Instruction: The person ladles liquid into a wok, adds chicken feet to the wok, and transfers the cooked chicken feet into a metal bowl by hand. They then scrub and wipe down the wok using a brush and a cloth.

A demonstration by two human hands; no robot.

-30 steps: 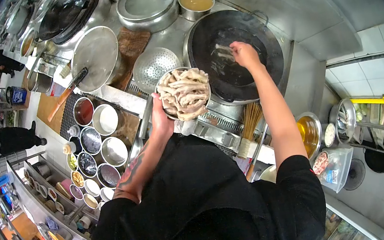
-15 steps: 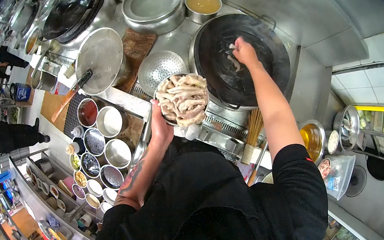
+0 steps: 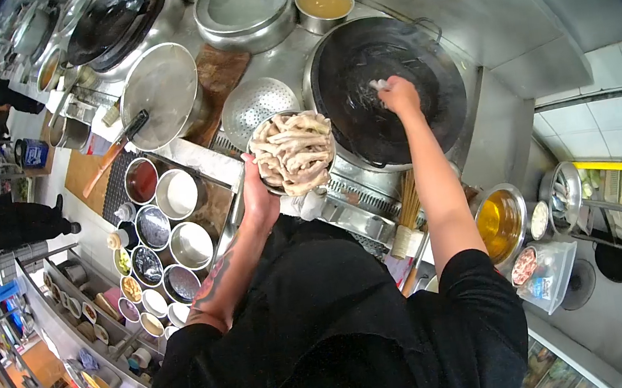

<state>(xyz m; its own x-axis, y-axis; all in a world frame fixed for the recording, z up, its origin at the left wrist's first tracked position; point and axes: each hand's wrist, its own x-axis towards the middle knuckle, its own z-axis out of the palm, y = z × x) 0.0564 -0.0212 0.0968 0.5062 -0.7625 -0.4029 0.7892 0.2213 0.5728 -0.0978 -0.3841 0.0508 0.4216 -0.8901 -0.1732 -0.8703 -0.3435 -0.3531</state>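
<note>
My left hand (image 3: 256, 195) is closed around the side of a bowl heaped with pale chicken feet (image 3: 294, 153), held in front of my chest near the wok's left edge. My right hand (image 3: 399, 96) reaches over the large black wok (image 3: 352, 122), its fingers closed. A small whitish piece (image 3: 378, 85) sticks out past my fingertips; its kind is unclear. Dark, wet streaks shine on the wok's inner surface. Just left of the wok lies a perforated metal strainer (image 3: 256, 103), partly behind the bowl.
Behind stand a large pot of cloudy water (image 3: 243, 7) and a pot of yellowish broth (image 3: 324, 4). Several seasoning pots (image 3: 190, 245) fill the left counter. A bamboo brush (image 3: 408, 216) and a bowl of oil (image 3: 501, 225) are at right. Co-workers (image 3: 11, 214) stand far left.
My right hand has moved slightly down toward me over the wok. A long pale piece seen below it earlier no longer shows. My left hand still holds the bowl, nearly in place.
</note>
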